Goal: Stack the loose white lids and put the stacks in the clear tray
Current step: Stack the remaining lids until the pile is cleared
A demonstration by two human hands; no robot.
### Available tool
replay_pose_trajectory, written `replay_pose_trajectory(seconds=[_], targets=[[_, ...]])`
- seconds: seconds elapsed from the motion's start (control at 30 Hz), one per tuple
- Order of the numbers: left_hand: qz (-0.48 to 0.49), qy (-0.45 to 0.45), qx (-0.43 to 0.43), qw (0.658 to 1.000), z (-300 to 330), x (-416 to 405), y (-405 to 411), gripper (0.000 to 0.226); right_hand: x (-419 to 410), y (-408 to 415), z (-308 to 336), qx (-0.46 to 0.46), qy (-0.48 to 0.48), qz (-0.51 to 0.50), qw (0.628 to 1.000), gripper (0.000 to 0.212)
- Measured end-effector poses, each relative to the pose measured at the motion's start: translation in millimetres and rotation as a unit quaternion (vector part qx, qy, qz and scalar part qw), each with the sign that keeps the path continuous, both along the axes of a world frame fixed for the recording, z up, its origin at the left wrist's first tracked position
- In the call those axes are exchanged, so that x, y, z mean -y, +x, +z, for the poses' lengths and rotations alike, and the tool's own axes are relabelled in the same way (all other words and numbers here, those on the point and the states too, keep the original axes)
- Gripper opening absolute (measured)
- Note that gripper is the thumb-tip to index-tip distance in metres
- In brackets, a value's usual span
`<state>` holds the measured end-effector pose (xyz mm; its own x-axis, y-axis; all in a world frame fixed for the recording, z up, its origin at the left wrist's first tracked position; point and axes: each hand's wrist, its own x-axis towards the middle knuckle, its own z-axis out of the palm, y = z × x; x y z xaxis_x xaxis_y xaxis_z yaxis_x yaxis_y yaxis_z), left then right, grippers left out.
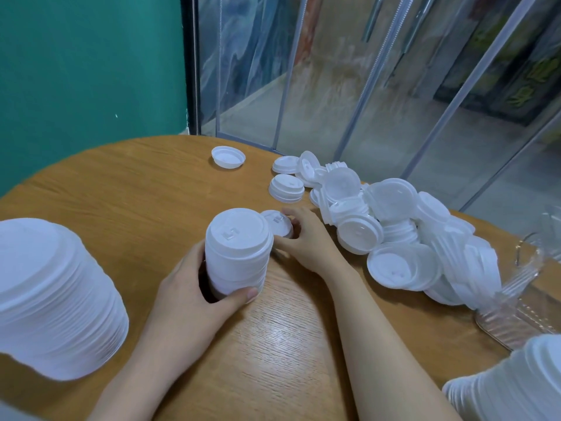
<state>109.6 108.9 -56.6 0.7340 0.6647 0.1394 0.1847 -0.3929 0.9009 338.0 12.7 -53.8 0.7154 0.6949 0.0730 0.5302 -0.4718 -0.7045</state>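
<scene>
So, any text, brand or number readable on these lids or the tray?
None can be read.
Lid stack in the left hand: only an embossed tab mark on top, no letters.
Clear tray: no label visible.
Yellow shapes behind the glass: too blurred to read.

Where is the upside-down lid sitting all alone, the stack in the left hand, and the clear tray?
upside-down lid (228, 157), head view, on its inner hollow.
stack (238, 253), head view, on its side wall.
left hand (194, 287), head view, on its back.
clear tray (513, 323), head view, on its ribbed wall.

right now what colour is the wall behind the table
Teal green wall, seen in the head view beyond the wooden table.
</scene>
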Motion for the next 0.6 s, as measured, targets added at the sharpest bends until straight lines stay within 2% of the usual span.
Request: replay_pose_trajectory(seconds=[0.2, 0.43, 0.6], targets=[[0.002, -0.006, 0.0, 1.0, -1, 1, 0, 0.074, 0, 1, 0, -0.006, 0.014, -0.01, 1.0, 0.066], [-0.002, -0.007, 0.004, 1.0, 1, 2, -3, 0.067, 0, -5, 34, -0.039, 0.148, -0.045, 0.987, 0.055], [-0.004, -0.007, 0.014, 1.0, 3, 3, -2, 0.067, 3, -23, 79, -0.011, 0.19, 0.048, 0.98, 0.054]])
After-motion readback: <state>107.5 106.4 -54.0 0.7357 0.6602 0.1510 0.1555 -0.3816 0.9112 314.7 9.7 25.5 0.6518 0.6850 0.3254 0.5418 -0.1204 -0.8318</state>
